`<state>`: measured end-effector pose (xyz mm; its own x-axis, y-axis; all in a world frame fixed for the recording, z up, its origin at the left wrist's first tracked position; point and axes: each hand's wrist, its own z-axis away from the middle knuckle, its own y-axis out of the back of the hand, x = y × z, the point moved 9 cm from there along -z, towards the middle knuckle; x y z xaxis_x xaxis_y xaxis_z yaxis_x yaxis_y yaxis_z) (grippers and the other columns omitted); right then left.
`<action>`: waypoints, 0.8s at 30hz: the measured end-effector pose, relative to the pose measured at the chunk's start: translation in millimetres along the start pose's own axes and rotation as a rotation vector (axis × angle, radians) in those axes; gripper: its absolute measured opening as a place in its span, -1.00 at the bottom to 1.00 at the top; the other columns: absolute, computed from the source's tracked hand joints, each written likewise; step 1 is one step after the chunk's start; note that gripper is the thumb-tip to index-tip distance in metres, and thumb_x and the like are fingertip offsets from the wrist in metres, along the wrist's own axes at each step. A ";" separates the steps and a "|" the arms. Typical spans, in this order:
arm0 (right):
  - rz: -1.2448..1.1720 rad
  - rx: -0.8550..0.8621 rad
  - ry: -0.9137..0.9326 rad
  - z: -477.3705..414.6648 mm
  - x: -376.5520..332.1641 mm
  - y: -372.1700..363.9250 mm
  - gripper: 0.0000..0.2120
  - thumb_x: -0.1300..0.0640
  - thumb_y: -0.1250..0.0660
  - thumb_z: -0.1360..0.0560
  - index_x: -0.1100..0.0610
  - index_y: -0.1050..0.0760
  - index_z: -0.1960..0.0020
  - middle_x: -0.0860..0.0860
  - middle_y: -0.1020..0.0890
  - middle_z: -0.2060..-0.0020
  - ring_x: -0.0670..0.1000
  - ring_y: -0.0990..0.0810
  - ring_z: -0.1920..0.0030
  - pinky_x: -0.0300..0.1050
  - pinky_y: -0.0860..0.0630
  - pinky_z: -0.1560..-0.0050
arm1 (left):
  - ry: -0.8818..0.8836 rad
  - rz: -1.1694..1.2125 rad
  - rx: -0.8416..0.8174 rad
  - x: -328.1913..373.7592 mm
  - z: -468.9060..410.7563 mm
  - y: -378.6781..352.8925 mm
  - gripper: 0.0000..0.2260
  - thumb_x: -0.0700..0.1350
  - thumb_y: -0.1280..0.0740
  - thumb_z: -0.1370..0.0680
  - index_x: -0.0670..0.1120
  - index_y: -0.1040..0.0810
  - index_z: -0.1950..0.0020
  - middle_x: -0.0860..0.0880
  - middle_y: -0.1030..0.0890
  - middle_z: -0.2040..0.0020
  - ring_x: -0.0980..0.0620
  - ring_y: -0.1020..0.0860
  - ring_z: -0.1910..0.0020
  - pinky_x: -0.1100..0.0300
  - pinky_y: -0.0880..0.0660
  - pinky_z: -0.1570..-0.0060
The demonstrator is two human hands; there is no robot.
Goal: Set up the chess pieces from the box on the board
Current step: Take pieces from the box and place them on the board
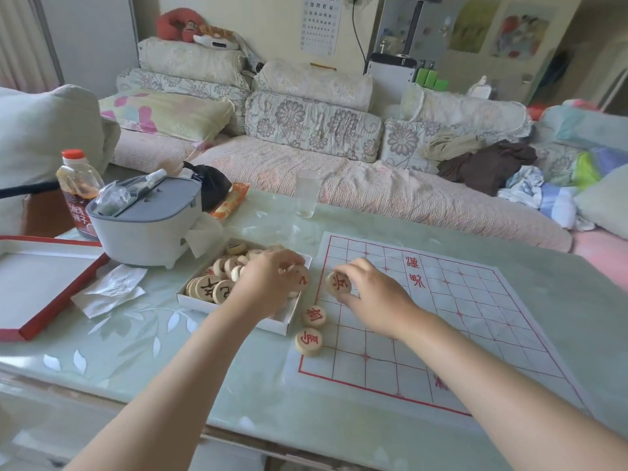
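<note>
A white paper board [475,321] with a red grid lies on the table at the right. Left of it stands a shallow white box [238,309] with several round wooden pieces. My left hand [268,283] reaches into the box and grips a red-marked piece [302,278] at its right end. My right hand [373,294] pinches another red-marked piece [338,283], tilted up, over the board's left edge. Two red-marked pieces lie flat on that edge, one [314,316] above the other [308,340].
A grey lidded appliance [146,226] stands behind the box, with a sauce bottle [80,192] beside it. A red-edged box lid [40,283] and crumpled paper [112,288] lie at the left. A drinking glass [307,193] stands at the table's far edge, before a sofa.
</note>
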<state>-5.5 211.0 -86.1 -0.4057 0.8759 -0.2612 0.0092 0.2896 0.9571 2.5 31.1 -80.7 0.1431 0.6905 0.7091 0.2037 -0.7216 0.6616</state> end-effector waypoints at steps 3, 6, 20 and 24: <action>-0.013 -0.062 -0.104 26.5 44.3 3.6 -0.56 -0.10 -0.22 -0.63 -0.10 -0.30 -0.49 -0.11 -0.39 -0.21 -0.02 -0.52 -0.09 -0.05 -0.49 -0.06 | -0.054 0.057 -0.108 30.3 3.5 -37.7 -0.82 -0.07 -0.32 -0.53 0.14 -0.61 -0.09 0.15 -0.59 0.03 0.12 -0.55 0.08 0.36 -0.40 0.24; -0.019 -0.111 -0.170 53.0 76.3 2.0 -0.53 -0.13 -0.24 -0.62 -0.12 -0.28 -0.49 -0.13 -0.40 -0.28 -0.02 -0.50 -0.19 -0.06 -0.47 -0.13 | -0.071 0.128 -0.199 50.7 8.9 -66.5 -0.84 -0.08 -0.31 -0.55 0.10 -0.63 -0.06 0.24 -0.58 0.17 0.24 -0.54 0.22 0.50 -0.39 0.35; -0.116 -0.033 -0.162 87.2 108.0 -14.1 -0.70 -0.32 -0.20 -0.54 -0.15 -0.49 -0.10 -0.27 -0.48 -0.13 -0.19 -0.51 0.03 -0.15 -0.46 0.07 | 0.070 0.174 -0.307 57.9 17.6 -123.9 -0.83 -0.10 -0.40 -0.48 -0.02 -0.57 -0.06 0.04 -0.62 0.05 0.00 -0.59 0.14 0.02 -0.58 0.15; -0.225 0.039 -0.176 83.9 111.7 -5.4 -0.69 -0.23 -0.29 -0.53 -0.16 -0.45 -0.22 -0.29 -0.42 -0.19 -0.22 -0.52 -0.04 -0.17 -0.43 0.01 | 0.075 0.212 -0.340 60.5 19.6 -129.7 -0.88 -0.10 -0.40 -0.49 -0.07 -0.60 0.00 -0.04 -0.67 0.15 0.03 -0.62 0.26 0.09 -0.57 0.22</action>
<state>25.8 339.6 -131.0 -0.2367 0.8404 -0.4876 -0.0270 0.4960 0.8679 3.7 167.4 -128.4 0.0742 0.5284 0.8458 -0.1560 -0.8315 0.5332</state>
